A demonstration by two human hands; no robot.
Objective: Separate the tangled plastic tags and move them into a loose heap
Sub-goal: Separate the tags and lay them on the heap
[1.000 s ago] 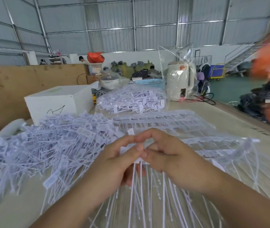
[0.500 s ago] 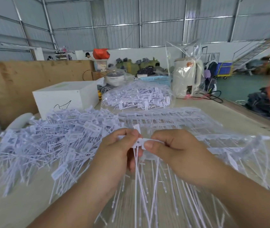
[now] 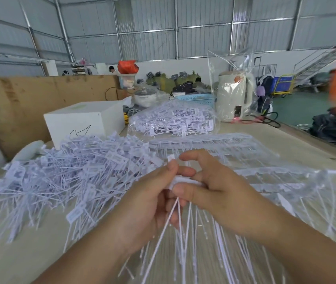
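Desk [image 3: 298, 152]: wide, pale, littered. Loose heap [image 3: 64, 177] of separated plastic tags sprawled across left half, in front of white box [image 3: 85, 119]. Bagged tags [image 3: 173, 121] further back, unopened by the look of it. Joined rows of tags [image 3: 214, 144] fanned out right of centre, beyond the hands.

Left hand [image 3: 148, 203] and right hand [image 3: 218, 191] together mid-desk, fingers [image 3: 185, 171] of both pinched narrow on one small tag strip [image 3: 181, 179], tails hanging toward camera.

Risks, judged: tails snagging neighbouring rows and dragging them along; a hard twist snapping a tag head; freed tags flicked off desk edge.

Writing: black scrawl on box front, unreadable. Print on tag heads too blurred to read.
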